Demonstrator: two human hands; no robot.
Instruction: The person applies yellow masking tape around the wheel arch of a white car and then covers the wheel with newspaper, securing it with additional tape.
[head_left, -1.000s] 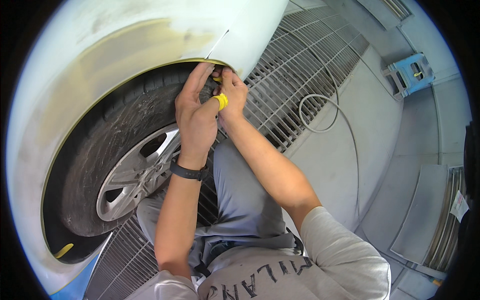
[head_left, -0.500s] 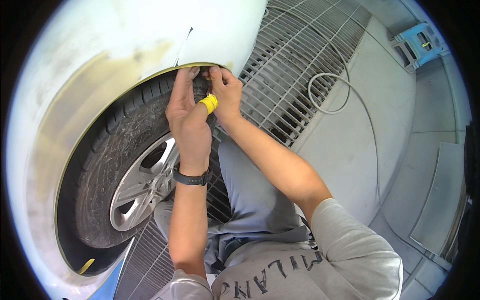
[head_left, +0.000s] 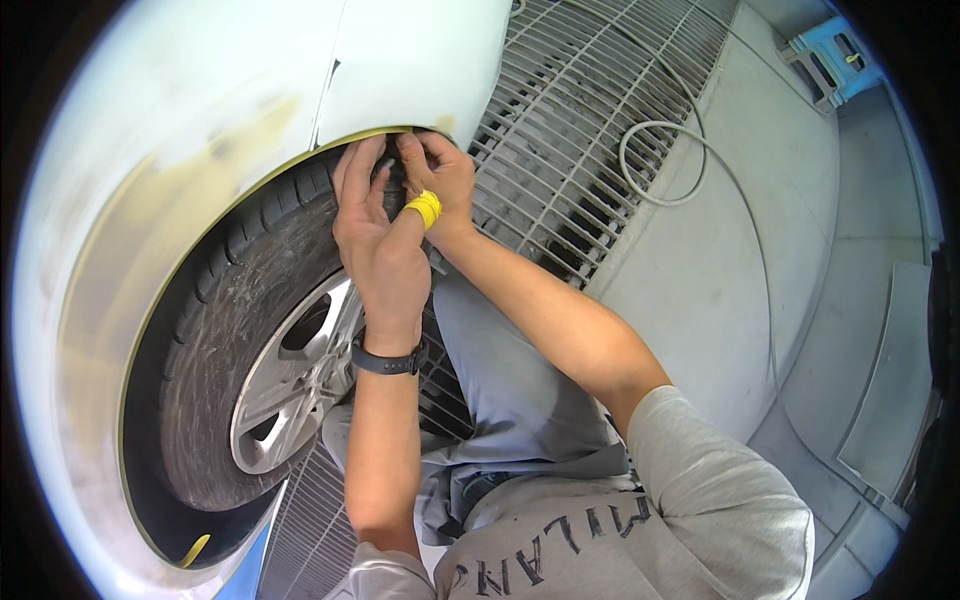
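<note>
Both hands are at the top of a car's wheel arch, whose lip carries a narrow strip of yellow tape (head_left: pixel 262 185). My left hand (head_left: pixel 385 265) has its fingers stretched up against the lip, the tips partly hidden under it. A yellow tape wrap (head_left: pixel 426 208) circles its thumb. Just right of it, my right hand (head_left: pixel 447 185) is closed in a pinch at the edge, where the yellow strip runs to its fingertips; what lies between them is mostly hidden. Below the hands is the black tyre (head_left: pixel 235 350) with its silver wheel rim (head_left: pixel 300 375).
The car's pale body panel (head_left: pixel 210 80) has sanded yellowish patches. A loose yellow tape end (head_left: pixel 195 550) hangs at the arch's lower end. Metal floor grating (head_left: pixel 550 130) lies right of the car, with a grey hose (head_left: pixel 735 185) across it. A blue step stool (head_left: pixel 835 62) stands far right.
My right hand has shifted slightly left along the arch lip, and my left fingers have spread a little. The whole view has also shifted slightly.
</note>
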